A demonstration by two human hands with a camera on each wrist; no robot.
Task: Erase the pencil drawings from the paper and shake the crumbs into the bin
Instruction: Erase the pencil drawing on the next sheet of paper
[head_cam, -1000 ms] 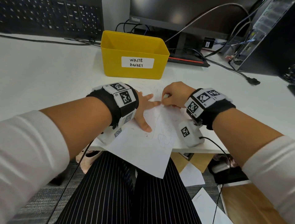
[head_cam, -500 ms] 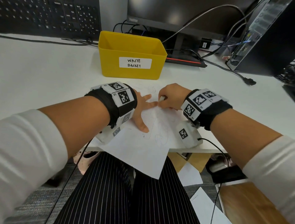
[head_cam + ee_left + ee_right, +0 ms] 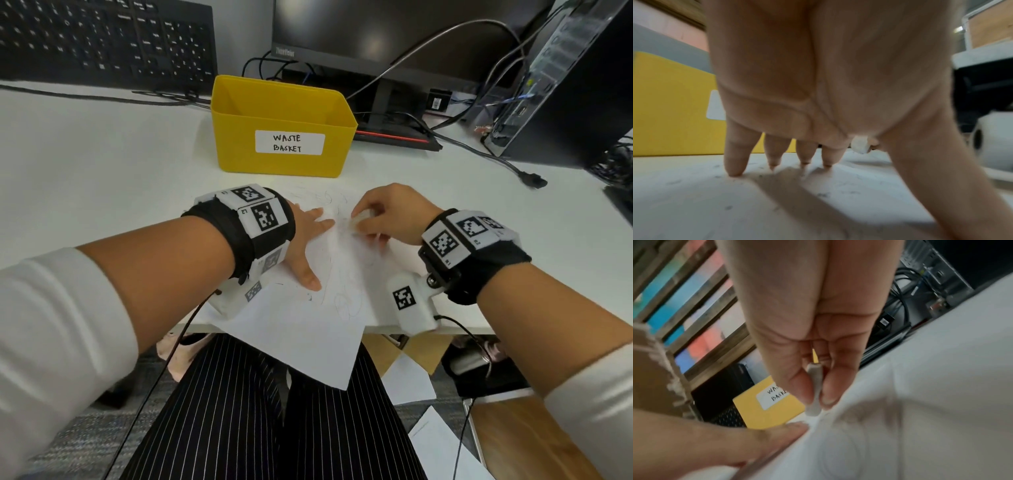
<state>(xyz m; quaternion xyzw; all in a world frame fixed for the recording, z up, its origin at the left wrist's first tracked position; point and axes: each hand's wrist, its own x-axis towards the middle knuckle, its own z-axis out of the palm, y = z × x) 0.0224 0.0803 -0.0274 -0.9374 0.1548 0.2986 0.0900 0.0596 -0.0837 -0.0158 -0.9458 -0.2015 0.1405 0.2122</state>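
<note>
A white sheet of paper (image 3: 308,329) with faint pencil scribbles lies on the desk, its near corner hanging over the edge. My left hand (image 3: 305,240) lies flat with spread fingers (image 3: 735,162) pressing the sheet down; dark crumbs speckle the paper (image 3: 818,194) around them. My right hand (image 3: 387,216) pinches a small white eraser (image 3: 813,395) between thumb and fingers, its tip down on the paper (image 3: 920,402) just right of the left fingertips. The eraser (image 3: 359,216) shows faintly in the head view. The yellow bin (image 3: 281,126) labelled WASTE BASKET stands right behind the sheet.
Behind the bin are a black keyboard (image 3: 102,41), a monitor stand (image 3: 387,133) and cables (image 3: 479,150). A computer tower (image 3: 561,85) stands at the back right. Loose sheets (image 3: 442,442) lie on the floor by my legs.
My right hand with the eraser has shifted slightly right and away from the left fingertips. The left hand stays pressed on the paper.
</note>
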